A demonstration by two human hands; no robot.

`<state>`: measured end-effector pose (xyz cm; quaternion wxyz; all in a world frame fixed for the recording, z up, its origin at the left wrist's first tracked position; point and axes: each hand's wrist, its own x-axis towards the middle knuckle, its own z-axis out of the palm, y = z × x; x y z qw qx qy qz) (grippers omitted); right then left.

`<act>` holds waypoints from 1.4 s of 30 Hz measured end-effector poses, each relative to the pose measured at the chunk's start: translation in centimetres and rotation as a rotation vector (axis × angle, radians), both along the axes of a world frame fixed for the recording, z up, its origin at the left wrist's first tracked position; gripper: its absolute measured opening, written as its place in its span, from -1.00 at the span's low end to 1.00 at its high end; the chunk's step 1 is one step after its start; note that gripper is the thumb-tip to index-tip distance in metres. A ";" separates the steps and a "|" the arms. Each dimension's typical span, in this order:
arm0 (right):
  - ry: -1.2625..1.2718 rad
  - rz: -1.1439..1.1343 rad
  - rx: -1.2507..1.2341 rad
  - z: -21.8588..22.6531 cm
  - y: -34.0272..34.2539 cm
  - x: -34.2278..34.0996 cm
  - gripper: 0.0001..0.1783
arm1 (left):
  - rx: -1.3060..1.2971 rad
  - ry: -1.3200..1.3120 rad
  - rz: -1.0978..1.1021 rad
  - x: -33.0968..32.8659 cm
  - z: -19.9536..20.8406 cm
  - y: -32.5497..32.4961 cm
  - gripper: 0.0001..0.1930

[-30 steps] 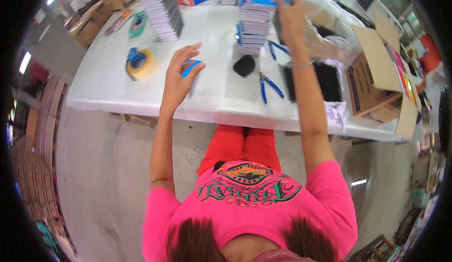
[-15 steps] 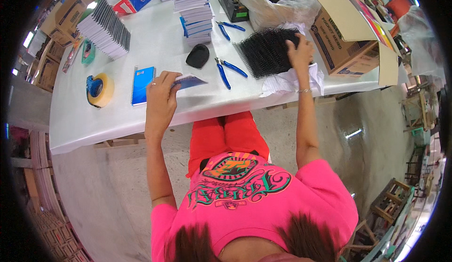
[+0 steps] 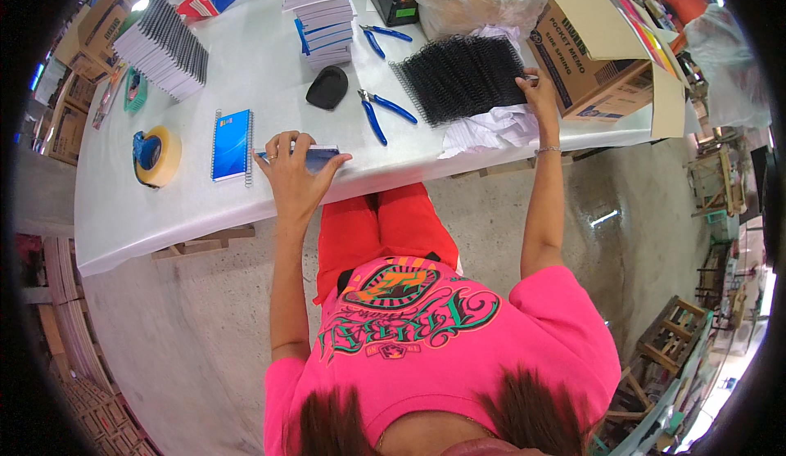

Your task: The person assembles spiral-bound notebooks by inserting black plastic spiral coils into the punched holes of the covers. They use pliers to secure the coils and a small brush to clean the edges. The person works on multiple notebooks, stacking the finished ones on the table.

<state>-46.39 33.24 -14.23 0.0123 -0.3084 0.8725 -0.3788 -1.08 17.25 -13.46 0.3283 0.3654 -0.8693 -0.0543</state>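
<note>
One white-covered table (image 3: 254, 63), concrete floor (image 3: 196, 325); left hand (image 3: 295, 173) gripping booklet (image 3: 321, 159), right hand (image 3: 540, 100) at black coils (image 3: 458, 79), grip unclear.

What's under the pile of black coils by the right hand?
A crumpled white sheet shows along the near edge of the black coils and appears to run beneath them. They cover the rest, so anything else underneath can't be seen.

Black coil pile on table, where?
In the head view, the coil pile lies right of centre, between the blue pliers and the open carton, with the right hand at its right edge.
</note>
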 end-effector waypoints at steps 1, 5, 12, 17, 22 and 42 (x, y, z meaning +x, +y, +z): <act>-0.047 0.019 -0.024 0.2 -0.4 0.5 -0.48 | 0.015 -0.005 0.036 0.1 -0.4 -0.1 -0.50; 0.166 -0.075 -0.090 -4.0 1.6 -4.9 -0.42 | 0.052 -0.010 0.076 -1.2 -0.8 -0.2 -0.50; -0.162 0.002 -0.142 -4.1 2.6 -6.2 -0.54 | 0.034 0.037 0.091 -1.4 -1.1 -0.4 -0.55; 0.138 -0.194 -0.313 -1.8 2.1 -2.9 -0.63 | 0.044 0.043 0.134 -1.6 -1.1 0.2 -0.59; 0.048 -0.146 -0.562 -0.1 1.0 -1.1 -0.71 | -0.057 0.091 0.131 -2.3 -1.0 1.1 -0.62; -0.405 0.892 -0.136 3.9 -6.4 24.8 -0.72 | 0.055 0.102 0.062 -2.1 -0.6 0.5 -0.67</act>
